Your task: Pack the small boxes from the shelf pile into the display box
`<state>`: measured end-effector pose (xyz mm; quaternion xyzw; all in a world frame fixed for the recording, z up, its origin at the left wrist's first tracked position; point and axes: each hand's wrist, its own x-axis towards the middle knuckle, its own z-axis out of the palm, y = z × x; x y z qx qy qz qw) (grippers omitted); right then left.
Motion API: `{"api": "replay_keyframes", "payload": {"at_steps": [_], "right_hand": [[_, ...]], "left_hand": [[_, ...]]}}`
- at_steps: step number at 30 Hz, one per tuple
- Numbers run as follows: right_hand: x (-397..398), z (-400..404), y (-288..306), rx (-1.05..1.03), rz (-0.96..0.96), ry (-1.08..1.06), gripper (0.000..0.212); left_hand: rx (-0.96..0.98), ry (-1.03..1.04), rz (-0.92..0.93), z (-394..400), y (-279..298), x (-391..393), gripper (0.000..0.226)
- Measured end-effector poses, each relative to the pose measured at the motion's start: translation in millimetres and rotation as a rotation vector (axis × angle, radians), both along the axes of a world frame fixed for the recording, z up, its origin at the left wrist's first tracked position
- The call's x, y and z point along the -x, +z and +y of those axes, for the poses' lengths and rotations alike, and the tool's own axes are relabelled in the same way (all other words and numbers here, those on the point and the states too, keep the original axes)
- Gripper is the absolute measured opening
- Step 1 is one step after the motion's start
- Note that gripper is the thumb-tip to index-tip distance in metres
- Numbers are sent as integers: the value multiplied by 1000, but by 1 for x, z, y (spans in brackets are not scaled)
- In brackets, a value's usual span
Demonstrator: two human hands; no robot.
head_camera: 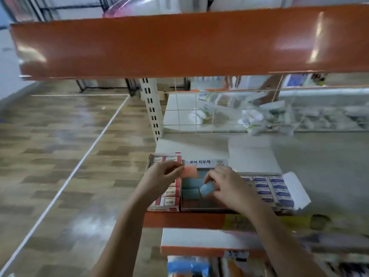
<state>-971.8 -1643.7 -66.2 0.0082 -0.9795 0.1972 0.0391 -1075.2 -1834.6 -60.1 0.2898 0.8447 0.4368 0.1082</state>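
Shelf point(319, 156) holds our display box point(201, 206), partly filled with blue small boxes point(190, 182). Our right hand point(229, 186) pinches another blue box point(206, 188) over it; our left hand point(161, 174) pinches a pink one point(189, 170). Front half remains unfilled.

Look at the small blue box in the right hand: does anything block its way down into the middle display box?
Nothing visible does. The right hand holds the small blue box tilted just above the middle display box, whose bare floor lies open directly below. The packed blue boxes sit to its left; the left hand holds a pink piece at the far-left corner.
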Motion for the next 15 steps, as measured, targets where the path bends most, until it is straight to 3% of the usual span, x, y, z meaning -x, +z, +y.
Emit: {"api": "replay_keyframes", "payload": {"at_steps": [7,15], "right_hand": [[-1,-11,-7,-130,-17,-126,26],[0,-16,-8,-189,-33,-106,24]], "left_hand": [[-38,-130,-101,0,3,12,13],[1,-185,-83,-6,3,11,18]]}}
